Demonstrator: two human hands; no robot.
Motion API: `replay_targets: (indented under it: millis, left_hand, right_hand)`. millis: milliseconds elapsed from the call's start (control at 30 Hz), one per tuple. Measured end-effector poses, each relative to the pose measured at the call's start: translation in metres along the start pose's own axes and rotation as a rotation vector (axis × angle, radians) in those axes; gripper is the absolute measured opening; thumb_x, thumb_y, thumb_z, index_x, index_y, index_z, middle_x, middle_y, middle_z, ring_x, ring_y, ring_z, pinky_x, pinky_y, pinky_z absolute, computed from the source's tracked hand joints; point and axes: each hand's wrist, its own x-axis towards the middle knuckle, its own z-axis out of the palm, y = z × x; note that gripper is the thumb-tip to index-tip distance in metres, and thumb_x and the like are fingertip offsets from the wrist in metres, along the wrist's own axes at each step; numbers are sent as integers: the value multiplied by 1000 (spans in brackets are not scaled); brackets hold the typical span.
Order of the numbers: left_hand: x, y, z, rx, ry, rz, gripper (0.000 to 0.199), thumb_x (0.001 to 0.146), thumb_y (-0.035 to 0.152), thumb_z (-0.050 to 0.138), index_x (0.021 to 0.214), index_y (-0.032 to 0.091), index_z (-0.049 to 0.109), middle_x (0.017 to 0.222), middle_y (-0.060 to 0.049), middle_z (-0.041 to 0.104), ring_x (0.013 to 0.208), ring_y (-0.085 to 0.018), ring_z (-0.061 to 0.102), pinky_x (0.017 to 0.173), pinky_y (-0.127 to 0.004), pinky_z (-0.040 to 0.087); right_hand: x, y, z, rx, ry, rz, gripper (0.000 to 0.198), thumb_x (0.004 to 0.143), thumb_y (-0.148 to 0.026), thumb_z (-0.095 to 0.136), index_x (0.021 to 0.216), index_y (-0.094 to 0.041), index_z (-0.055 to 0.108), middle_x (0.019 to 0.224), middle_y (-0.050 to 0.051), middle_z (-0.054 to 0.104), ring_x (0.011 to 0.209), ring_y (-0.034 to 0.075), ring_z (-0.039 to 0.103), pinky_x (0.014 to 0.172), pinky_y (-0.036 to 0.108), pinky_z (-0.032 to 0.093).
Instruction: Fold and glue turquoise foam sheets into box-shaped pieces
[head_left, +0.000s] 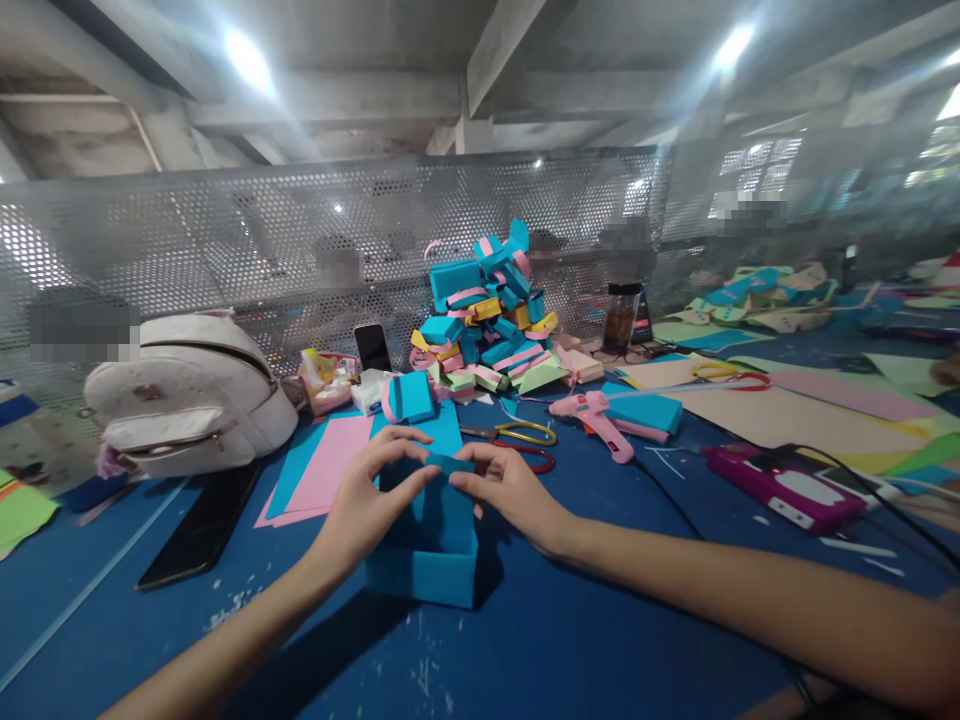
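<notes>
An open-topped blue paper box (420, 578) stands on the blue table in front of me. My left hand (379, 490) pinches the box's far wall from the left, thumb and fingers meeting at its upper edge. From the right, my right hand (504, 490) grips the same edge near its corner, thumb toward me and fingers partly hidden behind. Just beyond the hands lie scissors (525, 433) with yellow and red handles. Blue and pink paper sheets (330, 465) are to the left of the box. A small blue paper bag with a pink strap (412, 397) sits behind it.
A tall pile of small paper bags (495, 320) rises at the back before a perforated metal screen (285, 230). A pink glue gun (600, 415) with a cord lies right. A white backpack (195, 390), a black phone (199, 530) and a purple power bank (784, 488) flank the work area.
</notes>
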Motion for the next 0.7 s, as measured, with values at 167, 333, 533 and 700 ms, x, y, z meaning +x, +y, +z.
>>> replay_targets:
  millis: [167,333,533,700]
  left_hand:
    - [22,-50,-22,311,48,58,30,99,32,34,118,22,55,117,-8,65,108,-21,61,92,-34,48]
    - [66,-123,-41,616,2,56,44,95,21,39,138,13,42,140,-17,49,132,-31,42,109,-51,28]
    - [121,-175,-43,853,-131,117,44,91,29,57,133,18,48,142,-12,44,130,-31,41,107,-59,29]
    - [141,-195,-32,936,-124,116,42,90,30,59,130,18,50,139,-11,46,124,-30,47,101,-56,38]
  right_hand:
    - [1,6,1,-1,-18,24,37,77,-51,68,82,-16,58,63,-4,52,53,10,51,47,22,44]
    - [3,16,-1,-45,-23,45,38,77,-50,68,69,-18,50,57,-7,45,47,8,48,46,22,41]
    - [8,26,-8,-64,-22,77,40,75,-53,68,70,-17,52,55,-7,46,43,8,45,44,22,34]
    - [7,23,-7,-71,-24,108,42,74,-54,69,69,-18,49,52,-8,44,42,7,45,43,22,30]
